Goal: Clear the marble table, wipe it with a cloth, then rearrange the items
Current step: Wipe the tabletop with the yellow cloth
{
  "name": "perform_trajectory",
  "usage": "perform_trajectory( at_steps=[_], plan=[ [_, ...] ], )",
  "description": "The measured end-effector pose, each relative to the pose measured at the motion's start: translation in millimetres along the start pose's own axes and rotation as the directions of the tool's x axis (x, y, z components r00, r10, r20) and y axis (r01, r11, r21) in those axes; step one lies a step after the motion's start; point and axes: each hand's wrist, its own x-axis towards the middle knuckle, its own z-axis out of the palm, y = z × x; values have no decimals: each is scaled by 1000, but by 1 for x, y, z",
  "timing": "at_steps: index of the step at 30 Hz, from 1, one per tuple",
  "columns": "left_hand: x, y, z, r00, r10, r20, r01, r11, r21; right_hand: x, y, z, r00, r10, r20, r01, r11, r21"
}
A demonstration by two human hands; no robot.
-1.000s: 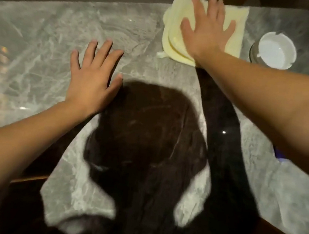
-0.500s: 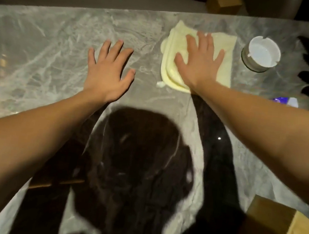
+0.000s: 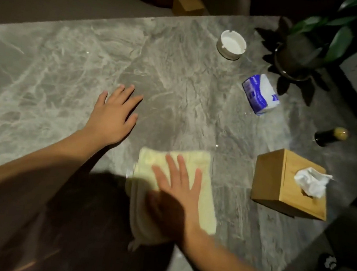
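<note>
Two hands down: right hand (image 3: 174,199) spread flat, pressing one yellow cloth (image 3: 206,203) on the marble table (image 3: 59,59), near side; left hand (image 3: 111,120) flat, empty. One ashtray (image 3: 231,44), one tissue pack (image 3: 260,94), one wooden box (image 3: 279,180) to the right.

The marble table (image 3: 47,64) is veined in pale grey over darker grey. A pale yellow cloth (image 3: 200,167) is seen by the near edge. Toward the far right corner, a white ashtray (image 3: 232,44) and a blue-and-white printed packet (image 3: 260,94) are shown. The box (image 3: 279,176) is light tan wood, its tissue (image 3: 311,181) white. The bottle (image 3: 331,136) at the right edge is dark, perhaps yellow-capped.
</note>
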Motion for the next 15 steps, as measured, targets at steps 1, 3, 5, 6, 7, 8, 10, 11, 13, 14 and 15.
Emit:
perform_trajectory(
  at_steps=[1,3,5,6,7,8,10,11,13,14,15],
  plan=[
    [-1,-6,-3,1000,18,15,-18,1000,0,-17,-9,2,1000,-13,10,13,1000,-17],
    [-2,-17,-10,998,68,17,-68,998,13,-33,-16,4,999,-42,11,42,999,-21],
    [0,-24,-16,994,104,-12,-104,995,8,-29,-12,3,999,-48,2,48,999,-14],
    [3,-25,-20,995,96,-31,-97,995,-21,-25,-10,3,999,-46,1,46,999,4],
    [5,-25,-22,996,77,-50,-79,995,-57,-21,-8,3,999,-50,-1,50,998,32],
    [7,-24,-23,996,59,-69,-65,994,-86,-15,-5,3,998,-59,-2,59,996,60],
    [6,-22,-20,992,49,-117,-62,992,-112,3,1,2,997,-75,1,75,995,64],
    [3,-23,-17,988,45,-145,-61,992,-109,17,6,1,997,-76,-5,76,996,39],
    [-3,-26,-11,977,-18,-212,-1,996,-88,55,13,-2,998,-59,-8,59,997,46],
    [-4,-28,-9,962,-94,-257,73,993,-89,78,17,-4,999,-41,-3,41,995,86],
    [-3,-29,-9,934,-196,-299,169,979,-114,102,22,-6,1000,-18,-1,18,993,114]
  ],
)
